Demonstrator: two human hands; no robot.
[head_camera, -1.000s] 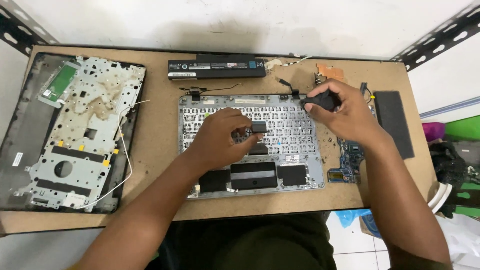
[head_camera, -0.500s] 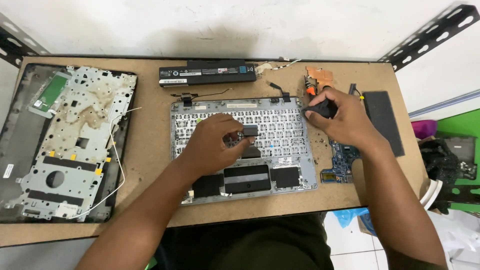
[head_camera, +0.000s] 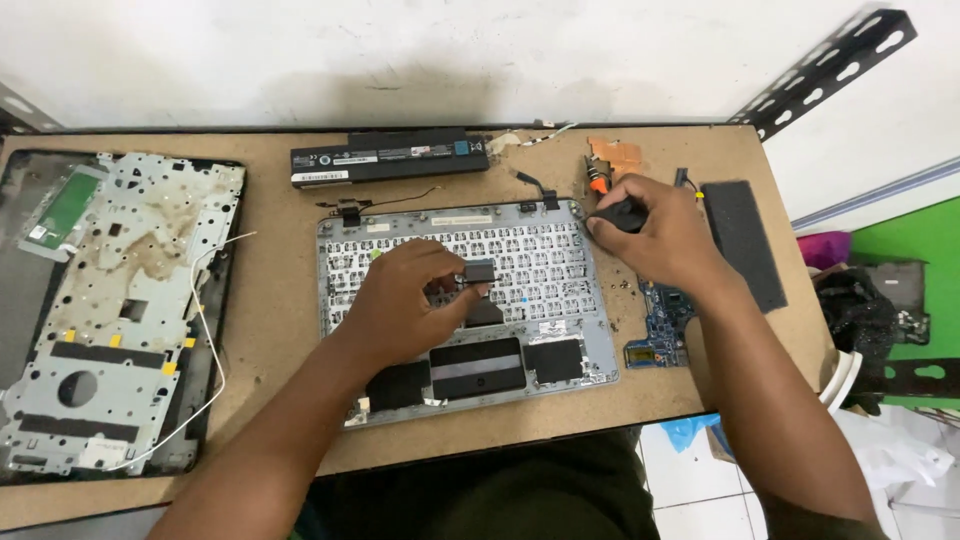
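An upturned grey laptop top case (head_camera: 560, 330) lies in the middle of the brown table, its keyboard backplate facing up. My left hand (head_camera: 405, 300) rests on that backplate and pinches a small dark flat cable end (head_camera: 478, 272). My right hand (head_camera: 660, 235) sits at the case's upper right corner, closed around a black screwdriver handle (head_camera: 622, 214). An orange-tipped tool (head_camera: 597, 184) lies just above that hand.
A long black battery (head_camera: 390, 157) lies at the back. A laptop bottom chassis (head_camera: 110, 300) with a white wire sits at the left. A small blue circuit board (head_camera: 662, 318) and a black pad (head_camera: 742, 240) lie at the right. The table's right edge (head_camera: 800, 300) is close by.
The view has shifted slightly. My right hand stays at the case's upper right corner with the screwdriver. My left hand keeps its pinch on the cable end.
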